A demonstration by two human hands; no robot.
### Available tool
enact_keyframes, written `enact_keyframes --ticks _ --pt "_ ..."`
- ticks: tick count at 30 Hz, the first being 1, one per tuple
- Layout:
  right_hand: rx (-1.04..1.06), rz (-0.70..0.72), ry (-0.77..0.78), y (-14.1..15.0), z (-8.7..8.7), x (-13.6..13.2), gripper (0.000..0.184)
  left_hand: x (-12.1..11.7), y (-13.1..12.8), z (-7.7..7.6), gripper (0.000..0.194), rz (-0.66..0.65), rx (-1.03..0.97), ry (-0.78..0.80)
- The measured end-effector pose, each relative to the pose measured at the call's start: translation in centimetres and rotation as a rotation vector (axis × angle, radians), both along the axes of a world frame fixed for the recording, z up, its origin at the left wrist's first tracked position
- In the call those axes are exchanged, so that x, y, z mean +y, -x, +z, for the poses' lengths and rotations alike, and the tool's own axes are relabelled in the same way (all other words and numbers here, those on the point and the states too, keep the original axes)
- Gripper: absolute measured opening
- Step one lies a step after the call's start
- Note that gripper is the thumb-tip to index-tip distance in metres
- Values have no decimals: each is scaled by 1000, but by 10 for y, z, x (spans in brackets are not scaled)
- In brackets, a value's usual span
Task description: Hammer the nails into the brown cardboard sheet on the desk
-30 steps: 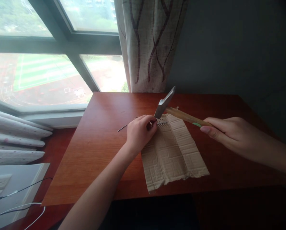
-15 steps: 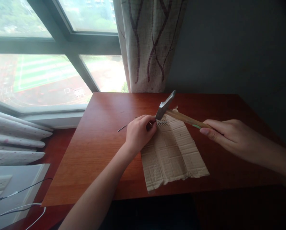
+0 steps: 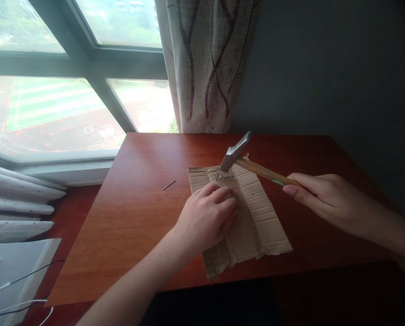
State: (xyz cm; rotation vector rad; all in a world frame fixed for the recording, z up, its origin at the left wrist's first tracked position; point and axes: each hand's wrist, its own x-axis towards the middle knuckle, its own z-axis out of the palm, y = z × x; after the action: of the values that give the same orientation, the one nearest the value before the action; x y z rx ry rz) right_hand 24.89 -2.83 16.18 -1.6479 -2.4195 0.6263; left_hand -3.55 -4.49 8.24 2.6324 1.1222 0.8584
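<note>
A creased piece of brown cardboard [image 3: 256,217] lies on the red-brown wooden table [image 3: 127,217]. Near its far edge stands a cluster of several small nails [image 3: 222,174]. My right hand [image 3: 316,194] is closed round the wooden handle of a hammer [image 3: 236,151], whose metal head rests on the nails. My left hand [image 3: 207,217] lies on the cardboard just in front of the nails, fingers curled loosely and pressing down; nothing shows in it. A single loose nail [image 3: 169,184] lies on the table to the left of the cardboard.
A patterned curtain [image 3: 205,63] hangs behind the table, with a large window [image 3: 53,104] to the left and a dark wall to the right. White cables [image 3: 15,294] and a white surface lie low at the left, below the table.
My left hand let go of the nail it pinched by the cluster and drew back onto the cardboard. The hammer head came down onto the nails.
</note>
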Motion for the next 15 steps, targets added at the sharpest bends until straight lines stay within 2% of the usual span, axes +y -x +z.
enact_keyframes --ticks 6,10,15 --pt "-12 22 -1 2 4 -1 54 2 -1 -15 19 -62 -107 12" --pt "4 18 -5 4 7 -2 55 2 0 -17 19 -62 -111 6" --pt "6 13 32 7 -1 -3 52 1 -1 -18 19 -56 -108 -4"
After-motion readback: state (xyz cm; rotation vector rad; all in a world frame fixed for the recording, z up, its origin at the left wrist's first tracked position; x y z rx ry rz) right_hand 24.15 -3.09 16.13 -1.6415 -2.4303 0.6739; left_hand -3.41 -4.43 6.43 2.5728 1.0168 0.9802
